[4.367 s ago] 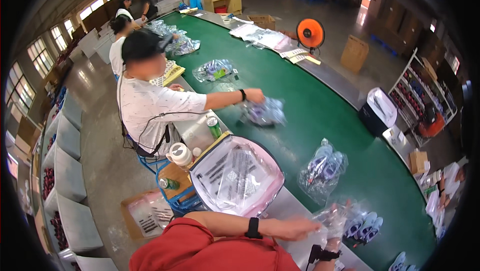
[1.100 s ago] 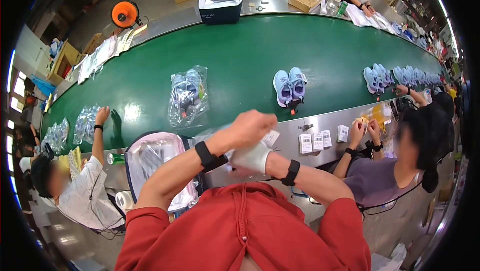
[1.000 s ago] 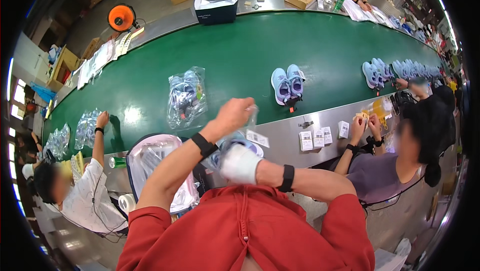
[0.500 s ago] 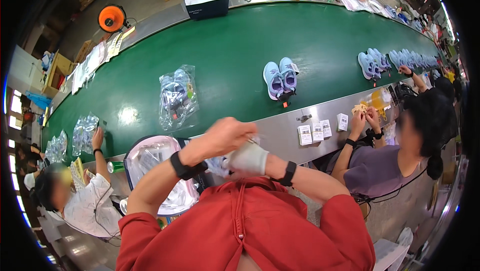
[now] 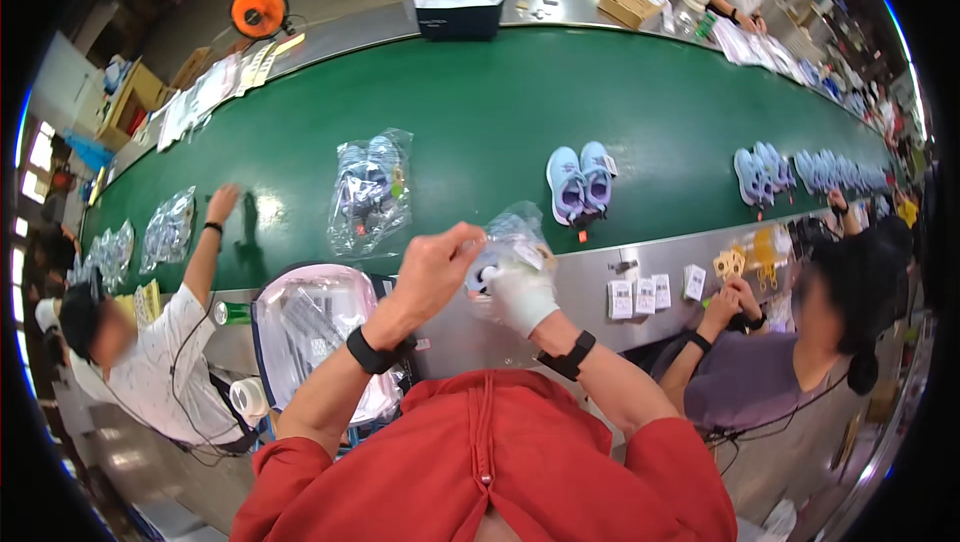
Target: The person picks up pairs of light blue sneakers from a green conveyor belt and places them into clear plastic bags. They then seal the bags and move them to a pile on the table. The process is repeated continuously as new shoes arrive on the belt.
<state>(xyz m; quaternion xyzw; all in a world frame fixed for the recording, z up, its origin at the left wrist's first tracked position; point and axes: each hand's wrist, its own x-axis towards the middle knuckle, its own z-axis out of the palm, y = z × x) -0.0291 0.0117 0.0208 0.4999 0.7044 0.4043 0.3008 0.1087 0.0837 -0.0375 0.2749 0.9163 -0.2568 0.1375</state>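
Right in front of me, a pair of light blue shoes in a clear plastic bag (image 5: pixel 517 232) is held over the near edge of the belt. My right hand (image 5: pixel 522 300), in a whitish glove, grips the bagged shoes from the near side. Bare, my left hand (image 5: pixel 432 270) has its fingers closed at the bag's left edge; the film between them is hard to make out. Beyond, an unbagged pair of light blue shoes (image 5: pixel 580 185) stands on the green conveyor belt (image 5: pixel 480 92). Another bagged pair (image 5: pixel 370 187) lies to its left.
A bin of clear plastic bags (image 5: pixel 318 327) stands by my left arm. Stacks of white labels (image 5: pixel 638 296) lie on the metal ledge at right. Co-workers sit on both sides; more shoes line the belt's ends. A dark blue bin (image 5: pixel 460 20) stands across the belt.
Both my hands have moved forward from my chest, bringing the bagged shoes over the belt's edge. The left co-worker's hand has lifted off a bagged pair. My view has shifted slightly.
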